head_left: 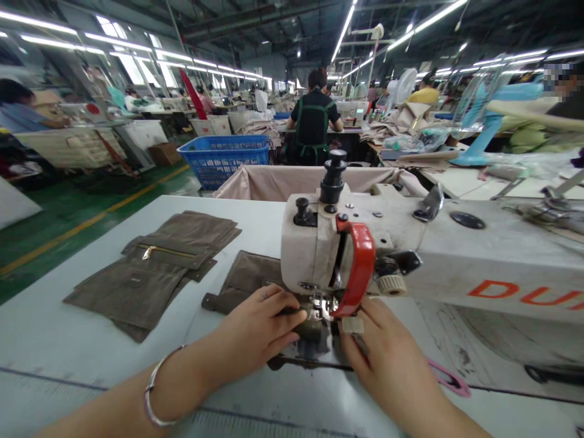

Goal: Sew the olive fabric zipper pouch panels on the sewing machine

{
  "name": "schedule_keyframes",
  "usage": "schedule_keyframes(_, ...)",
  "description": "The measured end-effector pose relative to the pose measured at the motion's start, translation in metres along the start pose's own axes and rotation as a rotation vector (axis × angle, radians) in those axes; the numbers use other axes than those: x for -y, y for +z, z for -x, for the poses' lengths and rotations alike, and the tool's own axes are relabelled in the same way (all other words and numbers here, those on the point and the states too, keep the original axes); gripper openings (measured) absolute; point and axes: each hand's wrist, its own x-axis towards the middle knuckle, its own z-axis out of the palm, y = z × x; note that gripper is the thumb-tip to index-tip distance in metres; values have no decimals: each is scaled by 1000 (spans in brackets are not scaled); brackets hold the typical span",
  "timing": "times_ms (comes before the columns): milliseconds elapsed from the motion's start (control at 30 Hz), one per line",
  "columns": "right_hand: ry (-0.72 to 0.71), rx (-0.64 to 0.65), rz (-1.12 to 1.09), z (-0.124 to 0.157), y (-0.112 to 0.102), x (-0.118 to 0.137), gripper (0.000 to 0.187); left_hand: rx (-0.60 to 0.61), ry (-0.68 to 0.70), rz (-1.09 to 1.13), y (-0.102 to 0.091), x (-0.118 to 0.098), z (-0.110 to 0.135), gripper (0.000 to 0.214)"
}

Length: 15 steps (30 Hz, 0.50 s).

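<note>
A brown fabric piece lies under the presser foot of a white sewing machine. My left hand, with a ring and a bracelet, is closed on the fabric just left of the foot, fingertips beside the metal parts. To the right of the foot, my right hand has its thumb and fingers closed at the fabric's edge. Its fingertips are partly hidden behind the red guard and the machine head.
Stacked brown fabric pieces, one with a zipper, lie on the white table at left. Pink scissors-like handles are right of my right hand. Behind stand a cloth-lined bin, a blue basket and a seated person.
</note>
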Motion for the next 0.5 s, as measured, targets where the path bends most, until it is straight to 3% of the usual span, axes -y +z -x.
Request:
schedule_keyframes(167,10,36,143,0,0,-7,22,-122,40,4,2,-9,-2,25)
schedule_keyframes(300,-76,10,-4,2,5,0,8,-164,28,80,7,-21,-4,26)
schedule_keyframes(500,-176,-54,-116,2,17,8,21,-264,-31,19,17,-28,-6,31)
